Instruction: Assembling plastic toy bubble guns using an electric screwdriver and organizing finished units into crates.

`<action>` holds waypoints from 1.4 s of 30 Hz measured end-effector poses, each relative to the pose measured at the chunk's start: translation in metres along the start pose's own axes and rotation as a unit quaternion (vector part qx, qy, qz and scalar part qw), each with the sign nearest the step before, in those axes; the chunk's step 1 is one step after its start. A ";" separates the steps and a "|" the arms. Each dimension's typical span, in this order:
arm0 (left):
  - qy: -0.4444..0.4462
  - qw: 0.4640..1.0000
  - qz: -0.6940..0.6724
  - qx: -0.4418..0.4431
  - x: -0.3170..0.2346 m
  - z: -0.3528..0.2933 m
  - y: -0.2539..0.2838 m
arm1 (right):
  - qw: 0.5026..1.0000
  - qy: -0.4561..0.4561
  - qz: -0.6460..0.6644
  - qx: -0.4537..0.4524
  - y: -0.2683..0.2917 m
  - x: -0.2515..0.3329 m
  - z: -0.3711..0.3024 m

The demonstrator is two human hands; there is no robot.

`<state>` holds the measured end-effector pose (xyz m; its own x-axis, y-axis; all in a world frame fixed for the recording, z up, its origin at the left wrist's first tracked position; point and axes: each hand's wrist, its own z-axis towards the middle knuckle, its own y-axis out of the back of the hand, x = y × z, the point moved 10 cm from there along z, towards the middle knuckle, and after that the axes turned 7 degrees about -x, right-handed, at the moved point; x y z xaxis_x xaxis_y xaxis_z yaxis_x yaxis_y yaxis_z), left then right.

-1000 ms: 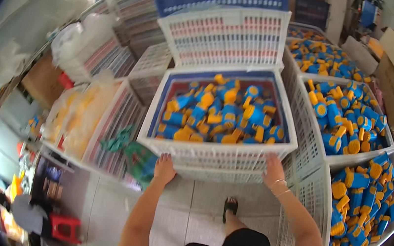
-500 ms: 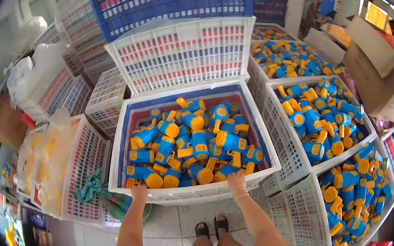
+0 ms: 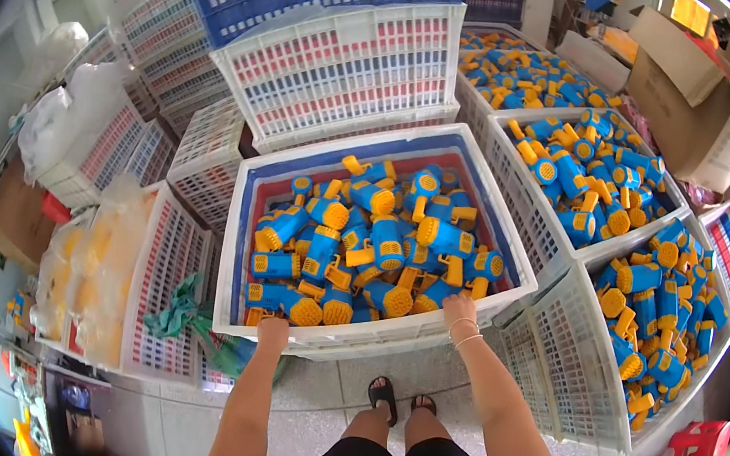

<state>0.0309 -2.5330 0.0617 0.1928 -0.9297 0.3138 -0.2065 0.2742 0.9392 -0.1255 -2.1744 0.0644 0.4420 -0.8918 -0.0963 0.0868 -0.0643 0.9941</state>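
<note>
A white plastic crate (image 3: pixel 370 332) stands before me, with blue and red inner walls showing. It holds a heap of blue and yellow toy hair dryers (image 3: pixel 388 242). My left hand (image 3: pixel 272 333) is closed over the near rim toward its left corner, fingers curled inside. Farther right on that same rim, my right hand (image 3: pixel 461 310), with a bracelet at the wrist, grips the edge. Both arms reach out nearly straight.
Stacked crates (image 3: pixel 340 68) rise behind. More crates (image 3: pixel 556 244) of the same toys line the right. Left are a crate with plastic bags (image 3: pixel 112 259) and a green bag (image 3: pixel 179 310). A red stool (image 3: pixel 697 450) and cardboard boxes (image 3: pixel 695 105) are at right.
The held crate has come away from the stack behind it, toward me, and a lower crate's edge now shows there. My feet have shifted. Both hands keep their hold on the rim.
</note>
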 end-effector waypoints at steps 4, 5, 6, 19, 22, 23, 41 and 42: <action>0.043 0.999 -0.023 0.008 -0.010 -0.052 -0.017 | 0.999 0.022 -0.014 0.022 0.004 0.001 -0.042; 0.049 0.998 -0.025 0.006 -0.015 -0.064 -0.020 | 1.000 0.024 -0.006 0.014 0.005 0.000 -0.052; 0.066 0.997 -0.031 0.008 -0.017 -0.076 -0.024 | 1.000 0.027 0.003 0.006 0.007 -0.001 -0.063; 0.151 0.985 -0.085 -0.003 -0.090 -0.281 -0.038 | 0.998 0.049 0.012 -0.032 -0.008 -0.027 -0.251; 0.155 0.983 -0.092 0.021 -0.111 -0.345 -0.057 | 0.997 0.060 0.022 -0.041 -0.002 -0.026 -0.307; 0.155 0.983 -0.097 0.024 -0.119 -0.358 -0.054 | 0.997 0.061 0.023 -0.042 -0.004 -0.032 -0.323; 0.292 0.943 -0.139 -0.082 -0.262 -0.719 -0.061 | 0.958 0.262 -0.046 -0.109 -0.023 -0.051 -0.566; 0.298 0.945 -0.098 -0.088 -0.274 -0.736 -0.054 | 0.950 0.284 -0.034 -0.123 -0.021 -0.054 -0.574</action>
<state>0.6955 -2.1121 0.0272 0.7284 -0.6771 0.1047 0.0421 0.1967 0.9796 0.3615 -1.8676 0.0207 0.8322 -0.4999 -0.2398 0.3073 0.0558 0.9500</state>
